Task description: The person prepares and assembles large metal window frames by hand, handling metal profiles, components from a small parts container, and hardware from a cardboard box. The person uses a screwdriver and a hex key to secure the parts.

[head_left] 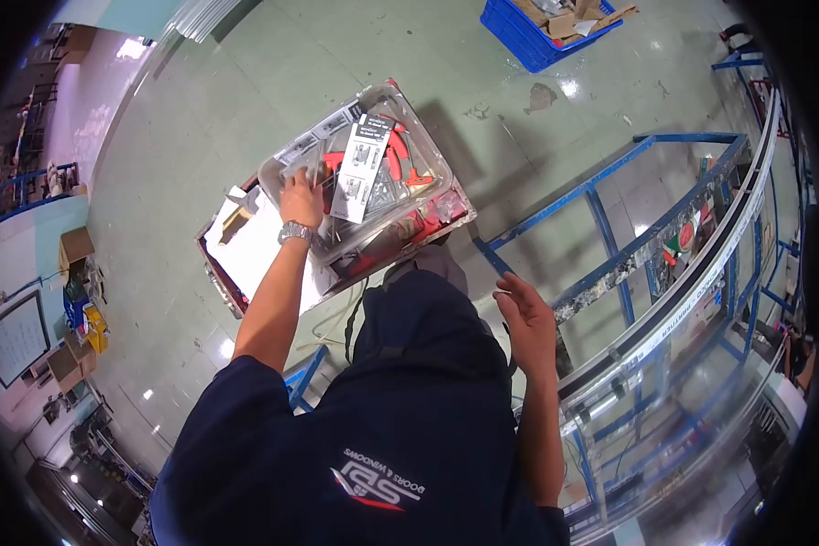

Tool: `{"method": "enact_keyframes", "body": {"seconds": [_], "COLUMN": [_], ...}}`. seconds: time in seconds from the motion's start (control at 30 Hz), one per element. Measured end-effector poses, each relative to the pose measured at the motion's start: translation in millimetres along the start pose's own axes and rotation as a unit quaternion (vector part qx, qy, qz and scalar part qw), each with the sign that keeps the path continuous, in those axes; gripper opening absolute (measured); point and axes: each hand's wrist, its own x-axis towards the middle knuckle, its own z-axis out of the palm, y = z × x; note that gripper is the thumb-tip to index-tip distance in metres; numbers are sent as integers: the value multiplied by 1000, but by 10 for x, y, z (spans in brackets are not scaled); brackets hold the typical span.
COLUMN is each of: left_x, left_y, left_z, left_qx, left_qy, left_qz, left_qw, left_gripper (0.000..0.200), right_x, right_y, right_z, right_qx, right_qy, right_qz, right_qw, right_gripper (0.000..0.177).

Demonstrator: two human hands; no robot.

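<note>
My left hand (302, 200), with a metal watch (296, 233) on its wrist, reaches into the left part of a clear plastic bin (432, 150). Its fingers are bent downward; what they grip, if anything, is hidden. Beside them, a white printed leaflet (362, 168) lies slanted across the bin. Red-handled tools (396, 155) and small metal parts (382, 193) lie around the leaflet. Away from the bin, my right hand (528, 320) hangs in the air near a blue metal frame (601, 218). It is empty, with the thumb and fingers apart.
The bin rests on a larger box (470, 211) with a white sheet (250, 255) at its left. A blue crate (523, 44) of cardboard scraps stands on the floor ahead. Long metal profiles (673, 318) lie along the blue framework at right. A whiteboard (14, 338) is at far left.
</note>
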Motion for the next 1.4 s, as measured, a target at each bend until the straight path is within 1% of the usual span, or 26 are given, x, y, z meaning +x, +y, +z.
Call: {"method": "enact_keyframes", "body": {"seconds": [0.03,0.07,0.1,0.17,0.23,0.3,0.33,0.43,0.47,0.57,0.6,0.7,0.8,0.9,0.93,1.03,1.07,1.1,1.13,1.17,1.2,1.3,1.33,1.4], "left_x": [8,18,101,138,108,63,75,73,101,348,375,380,42,-30,-40,182,249,216,182,145,-1,-206,-265,-286], "left_y": [66,132,-50,63,395,760,932,1339,1332,1219,1147,823,990,960,978,666,502,460,420,383,447,404,425,331], "left_z": [72,144,-96,241,498,653,713,889,1069,1139,1099,1047,544,384,327,482,611,616,623,634,546,548,496,511], "left_qx": [28,55,49,-55,-66,4,34,138,134,51,6,-106,-200,-216,-246,-248,-215,-130,-42,47,169,240,228,242], "left_qy": [74,147,106,7,-85,-154,-178,-141,-82,-207,-224,-242,-261,-261,-258,-280,-272,-273,-270,-265,-266,-134,-134,-142], "left_qz": [79,156,191,260,319,282,254,151,129,92,39,20,5,31,62,51,85,156,225,293,274,231,227,265], "left_qw": [994,975,975,964,942,947,950,969,979,973,974,964,944,940,932,926,934,940,935,918,909,933,937,923], "left_gripper": [35,31,27,21,18,21,28,37,45,46,47,46,29,24,27,30,26,26,28,29,31,23,22,22], "right_x": [-20,-51,15,-8,-49,-112,-147,-193,-207,-258,-244,-197,-75,4,29,27,24,13,3,-8,-26,-57,-76,-110], "right_y": [-1,5,112,202,270,306,312,360,378,376,378,377,246,146,121,170,205,245,288,315,315,296,302,330], "right_z": [-44,-79,108,-1,-79,-105,-109,-95,-92,-71,-46,8,90,170,187,204,196,183,163,147,132,85,73,59], "right_qx": [-10,-20,25,39,37,39,40,62,72,84,84,75,43,27,28,27,27,31,34,39,32,21,22,23], "right_qy": [8,17,1,24,36,46,51,65,71,80,85,102,92,67,57,39,37,31,24,19,19,28,33,45], "right_qz": [1,2,5,-1,-3,5,13,28,32,33,27,8,-21,-52,-56,-60,-59,-42,-26,-9,-5,4,9,13], "right_qw": [1000,1000,1000,999,999,998,998,996,994,993,992,992,995,996,996,997,997,998,999,999,999,999,999,999], "right_gripper": [40,40,40,42,41,41,41,39,38,38,38,37,36,36,36,36,36,37,38,39,39,40,41,40]}}
